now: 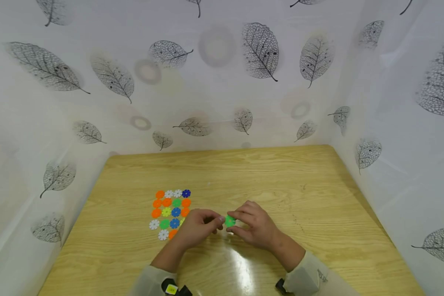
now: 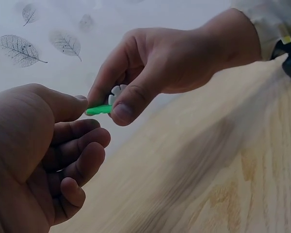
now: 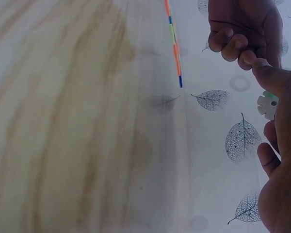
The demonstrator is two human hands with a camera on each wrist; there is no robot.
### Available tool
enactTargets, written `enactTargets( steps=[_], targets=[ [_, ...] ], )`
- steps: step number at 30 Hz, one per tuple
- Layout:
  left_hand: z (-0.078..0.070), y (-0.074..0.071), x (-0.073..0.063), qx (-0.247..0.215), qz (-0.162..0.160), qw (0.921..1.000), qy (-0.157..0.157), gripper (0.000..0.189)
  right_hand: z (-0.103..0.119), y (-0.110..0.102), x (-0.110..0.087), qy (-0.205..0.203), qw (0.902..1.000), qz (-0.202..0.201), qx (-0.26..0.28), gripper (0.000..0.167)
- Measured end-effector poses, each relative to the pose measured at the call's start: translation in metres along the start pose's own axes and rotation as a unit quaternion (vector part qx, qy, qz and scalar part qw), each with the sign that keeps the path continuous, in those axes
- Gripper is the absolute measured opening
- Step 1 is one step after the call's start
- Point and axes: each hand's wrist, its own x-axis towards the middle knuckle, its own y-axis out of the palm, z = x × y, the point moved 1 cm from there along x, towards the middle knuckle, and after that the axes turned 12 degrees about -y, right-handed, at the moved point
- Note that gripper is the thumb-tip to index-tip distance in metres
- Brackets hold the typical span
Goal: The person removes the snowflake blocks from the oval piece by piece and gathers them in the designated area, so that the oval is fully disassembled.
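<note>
Between the two hands is a green notched plastic building disc, seen nearly edge-on in the left wrist view. A white notched disc stands at an angle against it, partly hidden by the fingers. My right hand holds the pair between thumb and fingers. At the green disc's left edge, my left hand pinches with thumb and forefinger, its other fingers curled loosely below. Both hands are raised over the wooden table.
To the left lie flat rows of notched discs in orange, white, green, blue and yellow, such as a dark blue disc and a white disc. My left forearm partly covers the nearest ones. A leaf-patterned curtain encloses the table's back and sides.
</note>
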Motion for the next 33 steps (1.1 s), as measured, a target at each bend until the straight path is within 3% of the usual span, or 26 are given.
enactTargets(
  steps=[16,27,33],
  targets=[
    [-0.005,0.007,-0.002,0.014,-0.004,0.9998,-0.013,0.024,0.004,0.005,0.000,0.004,1.0000,0.007,0.005,0.042],
    [0.002,0.001,-0.004,0.014,-0.023,0.9988,-0.041,0.027,0.005,0.005,0.000,0.013,0.9998,0.013,0.007,0.042],
    [0.007,-0.004,-0.006,0.017,-0.034,0.9986,-0.037,0.026,0.004,0.005,0.001,0.008,0.9999,0.007,0.006,0.033]
  ],
)
